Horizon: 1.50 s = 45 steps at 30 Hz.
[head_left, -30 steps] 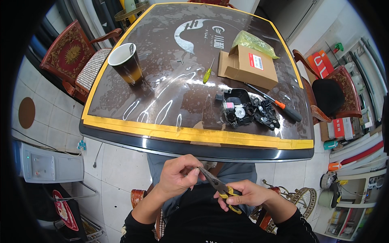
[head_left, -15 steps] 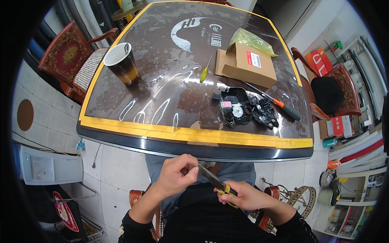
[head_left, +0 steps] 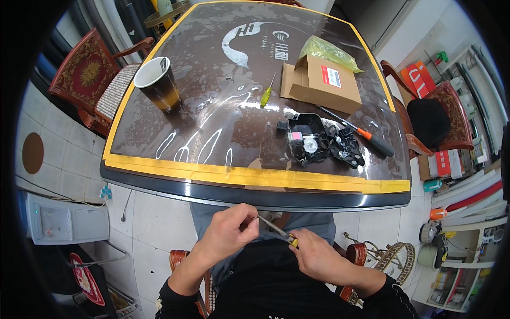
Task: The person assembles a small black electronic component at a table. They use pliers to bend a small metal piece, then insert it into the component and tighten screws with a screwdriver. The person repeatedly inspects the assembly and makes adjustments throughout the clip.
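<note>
Both hands are over my lap, just below the table's front edge. My right hand (head_left: 319, 256) grips a small pair of pliers (head_left: 277, 231) with yellow handles, its metal jaws pointing up and to the left. The thumb and fingertips of my left hand (head_left: 229, 234) pinch at the jaw tips; whatever is between them is too small to make out. On the table above lie a black plastic mechanism (head_left: 319, 143) in pieces, an orange and black screwdriver (head_left: 366, 135) and a small yellow-green screwdriver (head_left: 265, 95).
The dark glossy table (head_left: 255, 178) has a yellow-taped rim. It carries a paper cup (head_left: 156, 85) at the left, an open cardboard box (head_left: 324, 85) and a green plastic bag (head_left: 329, 50). Red wooden chairs stand at the left (head_left: 90, 74) and right (head_left: 430, 117). A white appliance (head_left: 58, 223) sits on the tiled floor.
My hands stay together over my lap. The right hand has slid up over the pliers' handles, hiding most of the yellow, and the jaws point more toward my left fingertips.
</note>
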Motion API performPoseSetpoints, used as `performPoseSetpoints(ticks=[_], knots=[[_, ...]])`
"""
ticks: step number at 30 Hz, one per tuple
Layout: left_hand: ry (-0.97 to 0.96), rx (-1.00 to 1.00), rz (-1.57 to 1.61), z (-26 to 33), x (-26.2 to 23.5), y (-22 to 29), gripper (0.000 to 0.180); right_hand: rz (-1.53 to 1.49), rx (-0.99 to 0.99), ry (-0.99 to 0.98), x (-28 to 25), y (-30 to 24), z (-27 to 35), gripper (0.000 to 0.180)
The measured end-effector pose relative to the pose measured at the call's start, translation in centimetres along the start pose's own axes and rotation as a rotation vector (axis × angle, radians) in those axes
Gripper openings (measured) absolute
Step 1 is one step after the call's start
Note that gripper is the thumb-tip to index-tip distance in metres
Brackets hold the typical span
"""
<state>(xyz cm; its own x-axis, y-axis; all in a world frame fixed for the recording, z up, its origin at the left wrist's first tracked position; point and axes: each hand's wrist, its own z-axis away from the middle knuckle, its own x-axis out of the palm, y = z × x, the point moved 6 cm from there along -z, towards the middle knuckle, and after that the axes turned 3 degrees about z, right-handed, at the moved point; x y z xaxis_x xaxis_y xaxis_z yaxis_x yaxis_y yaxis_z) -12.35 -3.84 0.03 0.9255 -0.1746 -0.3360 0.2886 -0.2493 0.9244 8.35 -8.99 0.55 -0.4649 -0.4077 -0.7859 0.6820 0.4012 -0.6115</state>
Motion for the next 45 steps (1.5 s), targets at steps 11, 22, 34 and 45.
performPoseSetpoints(ticks=[11,22,34,45], knots=[[0.079,-0.101,0.224,1.1,0.7,-1.7,0.012,0.147,0.020,0.058,0.2,-0.3,-0.1,0.040],[0.072,-0.289,0.907,1.7,1.9,-3.2,0.014,-0.303,0.096,-0.013,0.6,-0.1,0.1,0.034],[0.207,0.094,0.273,1.0,0.0,-0.5,0.015,-0.483,0.119,-0.125,0.8,0.7,-0.1,0.032],[0.174,0.148,0.195,0.8,-0.1,0.1,0.014,-0.468,0.046,-0.146,0.7,0.9,-0.2,0.033]])
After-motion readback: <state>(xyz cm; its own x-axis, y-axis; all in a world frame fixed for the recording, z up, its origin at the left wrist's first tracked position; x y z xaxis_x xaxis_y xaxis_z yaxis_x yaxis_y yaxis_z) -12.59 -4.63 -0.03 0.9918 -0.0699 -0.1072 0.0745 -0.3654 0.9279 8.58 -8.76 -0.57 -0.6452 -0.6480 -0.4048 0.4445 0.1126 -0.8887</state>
